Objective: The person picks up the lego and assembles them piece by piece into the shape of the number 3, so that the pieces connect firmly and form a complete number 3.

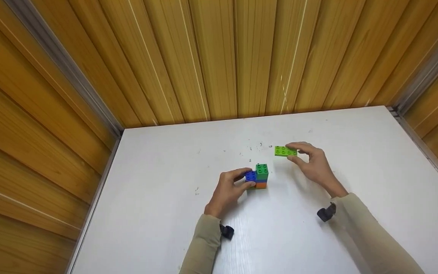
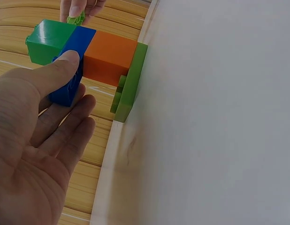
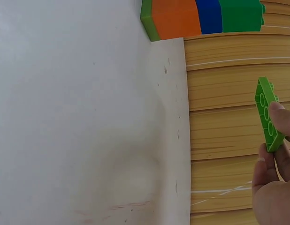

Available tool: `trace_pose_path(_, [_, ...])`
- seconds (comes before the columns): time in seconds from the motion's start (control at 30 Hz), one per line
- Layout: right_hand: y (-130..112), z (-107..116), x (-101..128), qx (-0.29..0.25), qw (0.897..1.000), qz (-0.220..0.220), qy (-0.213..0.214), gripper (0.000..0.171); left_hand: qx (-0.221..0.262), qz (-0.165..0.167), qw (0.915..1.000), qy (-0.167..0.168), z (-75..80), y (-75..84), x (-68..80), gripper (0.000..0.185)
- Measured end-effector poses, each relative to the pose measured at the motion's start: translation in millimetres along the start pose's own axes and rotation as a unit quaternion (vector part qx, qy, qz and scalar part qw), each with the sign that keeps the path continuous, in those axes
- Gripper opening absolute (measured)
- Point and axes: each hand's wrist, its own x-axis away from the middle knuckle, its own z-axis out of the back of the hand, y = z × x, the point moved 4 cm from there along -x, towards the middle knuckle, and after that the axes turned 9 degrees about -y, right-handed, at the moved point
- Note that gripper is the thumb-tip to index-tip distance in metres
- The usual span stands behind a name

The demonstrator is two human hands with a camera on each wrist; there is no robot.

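A small stack of toy building bricks stands on the white table. In the left wrist view, a light green plate (image 2: 135,79) is at its base, with an orange brick (image 2: 110,54) on part of it. A blue brick (image 1: 250,176) lies across the orange one and juts out to the left. On its right end sits a green brick (image 1: 262,172). My left hand (image 1: 226,190) grips the jutting end of the blue brick between thumb and fingers. Off to the right and farther back, my right hand (image 1: 315,164) pinches a lime green plate (image 1: 281,151) by its right end, studs up, above the table.
The white table (image 1: 158,182) reaches back to a wall of yellow wood-grain panels (image 1: 219,57). More panels and grey metal posts (image 1: 70,64) stand at the sides. Small dark marks dot the tabletop behind the stack.
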Motion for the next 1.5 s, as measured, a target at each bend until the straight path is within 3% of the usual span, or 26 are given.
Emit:
trace_pose_path(0.4, [-21.1, -5.1, 0.2, -0.065, 0.997, 0.039, -0.004, 0.035, -0.011, -0.008, 0.9999, 0.001, 0.1, 0.1, -0.1, 0.045])
trace_pose_path(0.97, [-38.9, -14.7, -1.9, -0.052, 0.998, 0.035, -0.025, 0.037, 0.008, 0.0, 1.0, -0.002, 0.1, 1.6, 1.4, 0.046])
trace_pose_path(1.2, [-43.6, -20.5, -1.6, -0.082, 0.995, 0.046, -0.032, 0.036, -0.009, -0.001, 1.0, -0.002, 0.5, 1.1, 0.3, 0.047])
trace_pose_path(1.5, [-49.5, -28.8, -1.8, -0.074, 0.995, 0.045, -0.043, 0.037, -0.009, -0.003, 0.9999, -0.004, 0.9, 1.7, 0.6, 0.047])
